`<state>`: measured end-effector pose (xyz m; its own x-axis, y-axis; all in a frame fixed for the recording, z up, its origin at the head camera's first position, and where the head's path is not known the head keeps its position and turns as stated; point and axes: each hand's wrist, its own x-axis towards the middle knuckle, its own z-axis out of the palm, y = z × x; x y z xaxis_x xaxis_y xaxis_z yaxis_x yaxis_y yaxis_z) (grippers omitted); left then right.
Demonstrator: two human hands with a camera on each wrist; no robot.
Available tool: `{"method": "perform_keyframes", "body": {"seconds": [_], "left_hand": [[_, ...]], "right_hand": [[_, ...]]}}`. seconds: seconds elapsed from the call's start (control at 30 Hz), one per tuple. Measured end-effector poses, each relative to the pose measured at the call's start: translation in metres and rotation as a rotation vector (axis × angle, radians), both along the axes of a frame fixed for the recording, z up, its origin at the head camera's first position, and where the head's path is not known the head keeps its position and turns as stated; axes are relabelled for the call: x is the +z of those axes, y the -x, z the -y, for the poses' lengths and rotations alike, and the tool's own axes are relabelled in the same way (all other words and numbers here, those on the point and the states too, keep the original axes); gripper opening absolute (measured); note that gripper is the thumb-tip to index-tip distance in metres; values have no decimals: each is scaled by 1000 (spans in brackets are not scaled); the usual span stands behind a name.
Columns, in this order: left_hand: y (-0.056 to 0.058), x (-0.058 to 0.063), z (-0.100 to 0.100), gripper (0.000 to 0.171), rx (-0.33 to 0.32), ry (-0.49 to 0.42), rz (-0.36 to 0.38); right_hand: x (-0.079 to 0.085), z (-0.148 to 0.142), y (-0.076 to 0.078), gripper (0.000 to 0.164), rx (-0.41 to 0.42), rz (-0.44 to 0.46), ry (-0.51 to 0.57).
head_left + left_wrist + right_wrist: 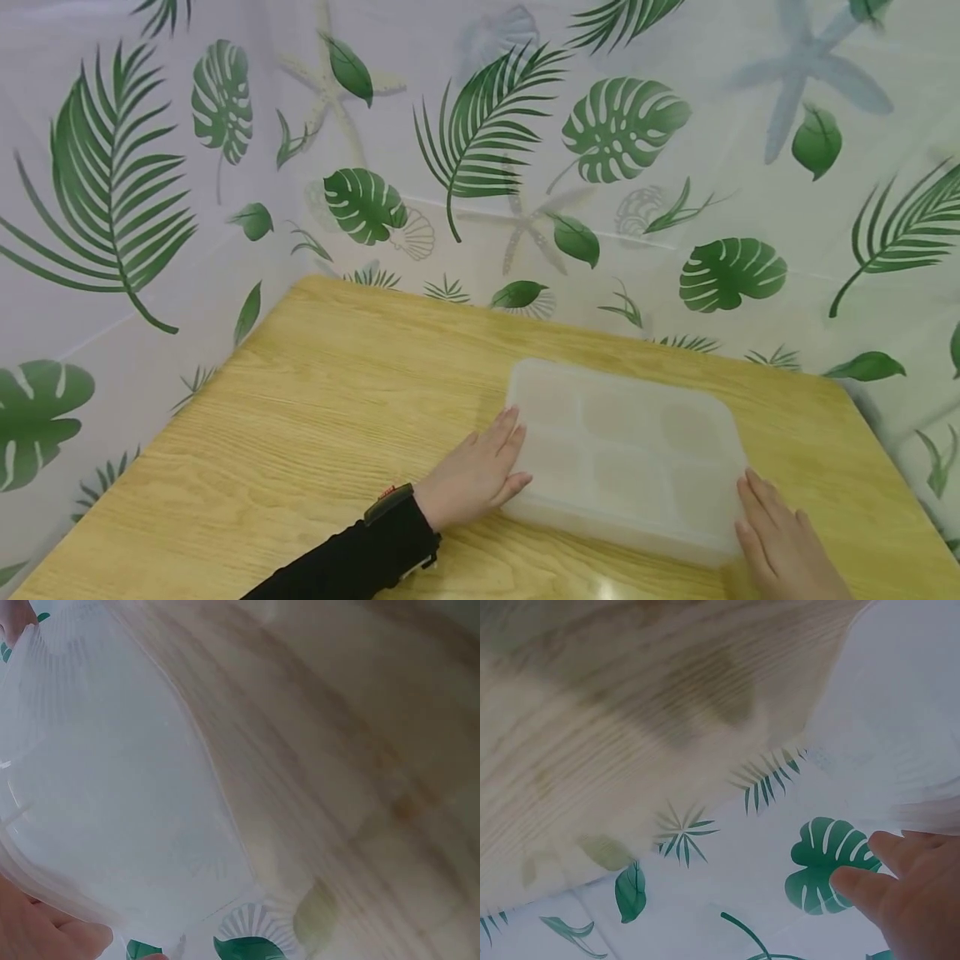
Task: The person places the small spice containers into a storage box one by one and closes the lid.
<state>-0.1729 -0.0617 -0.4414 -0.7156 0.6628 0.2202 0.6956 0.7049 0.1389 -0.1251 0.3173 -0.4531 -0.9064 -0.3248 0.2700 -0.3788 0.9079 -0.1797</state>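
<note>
A white translucent plastic box with compartments (622, 454), several squares showing through its flat top, sits on the table's right half. My left hand (476, 471) touches its left side, fingers fairly straight. Against the right side rests my right hand (783, 533), its fingers extended along the edge. The left wrist view shows the box (127, 780) close up, with left-hand fingers (52, 930) at its lower edge and part of the right hand (15, 619) at the far corner. In the right wrist view, the right hand (907, 892) is beside the box (907, 697).
The wood-grain table (300, 417) extends to the left of the box. A white sheet printed with leaves and starfish (480, 125) hangs along the back and sides of the table. A black sleeve with a wrist strap (390, 517) covers the left forearm.
</note>
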Motion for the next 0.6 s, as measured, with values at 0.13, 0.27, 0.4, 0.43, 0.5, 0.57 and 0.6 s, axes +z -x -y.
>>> {"method": "perform_keyframes", "body": {"seconds": [0.13, 0.27, 0.4, 0.43, 0.5, 0.57, 0.6], "left_hand": [[-3, 0, -5, 62, -10, -3, 1], [-4, 2, -8, 60, -28, -1, 13], [-4, 7, -8, 60, -33, 22, 37], [-4, 9, -8, 61, -30, 34, 43], [-4, 16, -7, 63, -22, 49, 56], [-4, 26, -6, 64, -8, 52, 56], [-5, 33, -6, 65, 1, 46, 55]], "right_hand": [[-4, -6, -5, 42, 21, -82, -14], [-10, -11, -12, 41, 43, -142, 40], [-7, -10, -14, 44, 21, -82, 49], [-4, -8, -15, 45, 20, -70, 46], [6, 0, -16, 48, 18, -44, 41], [20, 11, -17, 50, 25, -27, 50], [29, 19, -17, 51, 37, -30, 53]]}}
